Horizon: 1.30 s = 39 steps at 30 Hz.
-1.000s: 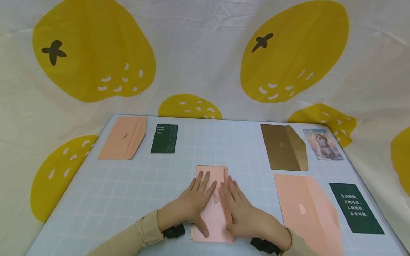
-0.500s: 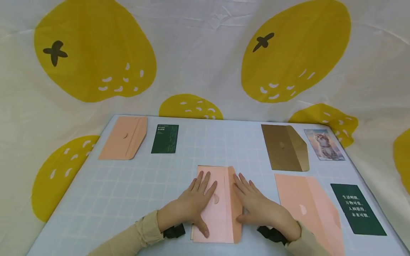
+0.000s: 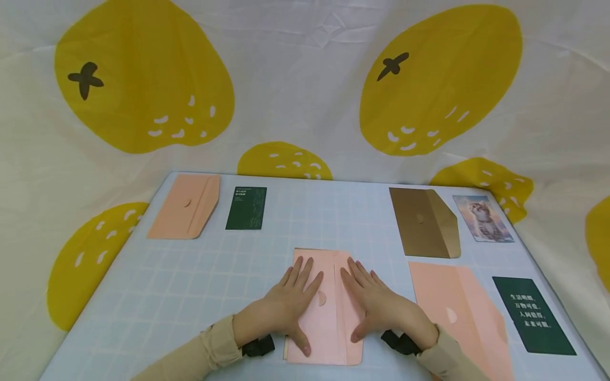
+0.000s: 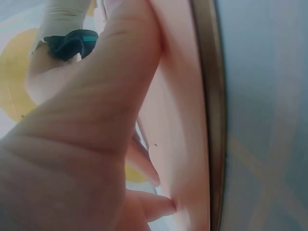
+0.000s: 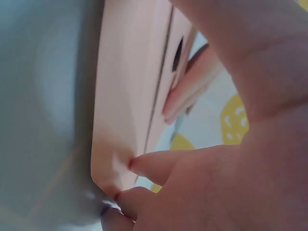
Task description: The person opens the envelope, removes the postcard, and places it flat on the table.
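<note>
A pink envelope (image 3: 325, 333) lies at the middle front of the table, with a half-moon tab (image 3: 322, 299) on its face. Its flap (image 3: 350, 353) lies spread out on the right side. My left hand (image 3: 285, 304) rests on the envelope's left part, fingers straight and spread. On the flap, my right hand (image 3: 383, 304) presses with straight fingertips, thumb apart. The right wrist view shows these fingertips (image 5: 144, 166) touching the flap near its corner. Under the pink envelope, a gold-brown layer (image 4: 214, 115) shows along the left edge.
At the back left lie a peach envelope (image 3: 178, 211) and a green card (image 3: 246, 208). On the right are a gold-brown envelope (image 3: 419, 225), a kitten card (image 3: 485, 219), another pink envelope (image 3: 443, 286) and a green card with white writing (image 3: 536, 338).
My right hand has moved right from the envelope's crease, then back left onto the flap. The flap went from raised to lying flat on the right. My left hand stays in place.
</note>
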Each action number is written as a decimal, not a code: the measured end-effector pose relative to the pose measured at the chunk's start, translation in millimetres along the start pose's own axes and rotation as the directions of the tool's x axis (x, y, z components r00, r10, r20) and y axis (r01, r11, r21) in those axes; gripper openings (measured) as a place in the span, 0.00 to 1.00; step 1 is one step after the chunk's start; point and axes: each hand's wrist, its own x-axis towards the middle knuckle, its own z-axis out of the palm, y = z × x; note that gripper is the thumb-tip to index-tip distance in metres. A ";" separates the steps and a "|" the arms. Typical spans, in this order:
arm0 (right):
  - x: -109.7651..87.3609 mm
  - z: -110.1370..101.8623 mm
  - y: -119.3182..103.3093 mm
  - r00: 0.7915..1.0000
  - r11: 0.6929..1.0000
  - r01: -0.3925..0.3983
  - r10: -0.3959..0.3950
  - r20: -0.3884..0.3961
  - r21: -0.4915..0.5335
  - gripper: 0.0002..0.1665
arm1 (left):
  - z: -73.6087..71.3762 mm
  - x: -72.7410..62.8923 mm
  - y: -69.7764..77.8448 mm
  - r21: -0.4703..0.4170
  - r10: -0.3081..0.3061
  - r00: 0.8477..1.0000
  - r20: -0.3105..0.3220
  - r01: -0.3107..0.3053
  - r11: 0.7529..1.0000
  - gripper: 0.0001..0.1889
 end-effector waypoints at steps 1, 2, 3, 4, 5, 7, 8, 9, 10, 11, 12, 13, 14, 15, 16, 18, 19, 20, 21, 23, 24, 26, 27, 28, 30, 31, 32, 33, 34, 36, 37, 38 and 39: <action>0.5 0.8 0.5 1.000 1.000 0.002 -0.002 0.000 -0.007 0.78 | 0.1 0.1 0.0 0.003 0.001 1.000 0.000 -0.001 1.000 0.78; 0.9 1.9 1.2 1.000 1.000 0.005 -0.005 0.000 -0.014 0.78 | 0.2 0.1 0.0 0.003 0.001 1.000 0.000 -0.001 1.000 0.78; 0.9 2.6 1.4 1.000 1.000 0.008 -0.008 -0.001 -0.019 0.79 | 0.0 0.0 0.0 0.005 0.002 1.000 0.001 -0.002 1.000 0.78; 1.1 3.3 1.6 1.000 1.000 0.009 -0.009 -0.003 -0.025 0.79 | -0.2 -0.1 0.0 0.008 0.002 1.000 0.002 -0.002 1.000 0.78; 1.2 4.0 1.6 1.000 1.000 0.011 -0.011 -0.004 -0.029 0.79 | -0.3 -0.2 0.2 0.012 0.000 1.000 0.006 -0.001 1.000 0.78; 1.2 5.4 1.6 1.000 0.999 0.011 -0.011 -0.006 -0.040 0.80 | -0.4 -0.3 0.8 0.018 -0.003 1.000 0.010 0.002 1.000 0.78; 1.3 6.1 1.5 1.000 0.999 0.012 -0.012 -0.010 -0.046 0.80 | -0.9 -0.4 1.1 0.017 -0.002 1.000 0.012 0.002 1.000 0.78; 1.4 6.7 1.1 1.000 0.999 0.010 -0.010 -0.011 -0.052 0.81 | -1.0 -0.5 1.3 0.018 -0.002 1.000 0.013 0.002 1.000 0.78; 1.7 7.4 0.9 1.000 0.998 0.007 -0.007 -0.011 -0.058 0.81 | -1.0 -0.6 1.5 0.016 -0.002 1.000 0.014 0.002 1.000 0.78; 1.8 8.0 0.4 1.000 0.998 0.004 -0.004 -0.010 -0.062 0.81 | -0.9 -0.6 1.6 0.012 0.000 1.000 0.015 0.000 1.000 0.78; 2.1 8.9 0.0 1.000 0.998 0.000 -0.001 -0.007 -0.066 0.81 | -1.1 -0.6 1.6 0.011 0.002 1.000 0.017 -0.002 1.000 0.78; 2.5 9.7 -0.4 1.000 0.997 -0.003 0.002 -0.005 -0.071 0.82 | -1.4 -0.6 1.7 0.013 0.003 1.000 0.019 -0.003 1.000 0.78; 3.0 10.4 -0.9 1.000 0.998 -0.004 0.004 -0.004 -0.070 0.82 | -1.8 -0.7 1.6 0.015 0.004 1.000 0.021 -0.005 1.000 0.78; 3.6 11.1 -1.4 1.000 0.997 -0.008 0.008 -0.001 -0.072 0.82 | -1.7 -0.5 1.5 0.024 0.005 1.000 0.022 -0.005 1.000 0.78; 4.1 11.7 -1.8 1.000 0.997 -0.010 0.010 -0.001 -0.073 0.82 | -1.8 -0.2 1.3 0.031 0.008 1.000 0.020 -0.008 0.999 0.78; 5.1 12.6 -2.8 1.000 0.997 -0.014 0.014 -0.002 -0.078 0.83 | -2.4 0.0 1.2 0.049 0.011 1.000 0.017 -0.012 0.999 0.78; 5.5 12.9 -3.3 1.000 0.997 -0.017 0.016 -0.004 -0.082 0.83 | -2.8 0.2 1.3 0.052 0.012 1.000 0.013 -0.012 0.999 0.77; 5.8 13.1 -3.7 1.000 0.996 -0.020 0.020 -0.005 -0.083 0.83 | -3.2 0.6 1.6 0.049 0.010 1.000 0.008 -0.011 0.999 0.77; 5.9 13.1 -4.1 1.000 0.996 -0.024 0.024 -0.005 -0.085 0.83 | -3.6 1.3 2.2 0.037 0.009 1.000 0.002 -0.009 0.999 0.76; 6.0 13.1 -4.7 0.999 0.995 -0.033 0.032 -0.005 -0.092 0.83 | -4.9 2.6 4.3 0.000 0.003 1.000 -0.011 -0.003 1.000 0.73; 5.9 13.0 -5.0 0.999 0.995 -0.037 0.037 -0.004 -0.094 0.83 | -5.3 3.9 5.7 -0.012 -0.003 1.000 -0.018 0.003 1.000 0.71; 5.9 12.9 -5.4 0.999 0.994 -0.042 0.041 -0.005 -0.098 0.82 | -6.4 7.1 9.3 -0.033 -0.015 0.999 -0.035 0.014 0.999 0.67; 5.9 13.0 -5.4 0.999 0.994 -0.043 0.042 -0.006 -0.102 0.82 | -7.2 8.7 11.5 -0.034 -0.018 0.999 -0.045 0.017 0.999 0.65; 5.8 12.9 -5.6 0.999 0.994 -0.042 0.041 -0.008 -0.104 0.82 | -7.6 10.3 13.8 -0.028 -0.022 0.998 -0.053 0.021 0.999 0.64; 5.6 13.0 -5.7 0.999 0.994 -0.039 0.038 -0.011 -0.107 0.83 | -8.8 13.3 18.5 -0.009 -0.035 0.997 -0.062 0.034 0.999 0.62; 5.6 13.1 -5.8 0.999 0.994 -0.036 0.035 -0.013 -0.108 0.83 | -9.5 14.4 20.8 -0.003 -0.042 0.997 -0.063 0.042 0.999 0.62; 5.5 13.1 -5.7 0.999 0.994 -0.035 0.033 -0.015 -0.108 0.83 | -9.8 15.5 23.0 0.004 -0.050 0.997 -0.062 0.051 0.999 0.61; 5.4 13.2 -5.6 0.999 0.994 -0.034 0.032 -0.016 -0.109 0.83 | -10.2 16.4 25.1 0.009 -0.060 0.996 -0.061 0.061 0.998 0.61; 5.3 13.4 -5.5 0.999 0.994 -0.034 0.032 -0.016 -0.107 0.83 | -10.1 17.2 26.9 0.014 -0.071 0.996 -0.060 0.072 0.997 0.61; 5.2 13.6 -5.1 0.999 0.994 -0.035 0.033 -0.017 -0.106 0.83 | -10.1 18.8 30.0 0.017 -0.092 0.994 -0.060 0.094 0.995 0.60; 5.1 13.6 -5.0 0.999 0.994 -0.036 0.034 -0.016 -0.104 0.83 | -9.7 19.4 31.2 0.024 -0.100 0.993 -0.064 0.101 0.995 0.60; 4.9 13.6 -4.7 0.999 0.994 -0.037 0.036 -0.015 -0.103 0.83 | -9.5 19.8 32.4 0.027 -0.106 0.992 -0.067 0.108 0.994 0.61; 4.7 13.6 -4.5 0.999 0.994 -0.037 0.036 -0.014 -0.101 0.83 | -9.2 20.2 33.5 0.031 -0.111 0.991 -0.070 0.113 0.993 0.61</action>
